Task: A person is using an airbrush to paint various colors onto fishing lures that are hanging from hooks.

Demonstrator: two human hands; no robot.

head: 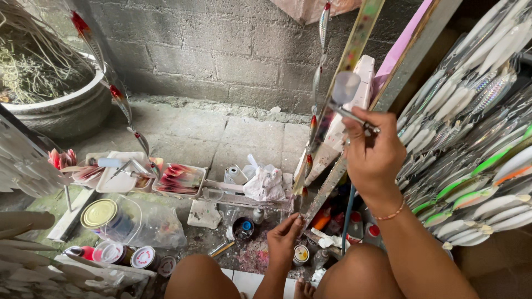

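Observation:
My right hand [372, 155] is raised and grips an airbrush [350, 108] with a clear cup on top and a blue hose hanging down. Its nozzle points at a long strip [317, 105] hung with fishing lures that leans up to the right. My left hand [284, 239] is low and pinches the bottom end of that strip, near a small paint jar [301, 254]. The lures on the strip are silver with red tips.
A rack of many finished silver and green lures [471, 144] fills the right. On the ground lie trays of red-tipped lures [180, 180], tins and jars [100, 215], a crumpled rag [265, 184] and a large stone pot [61, 111]. A block wall stands behind.

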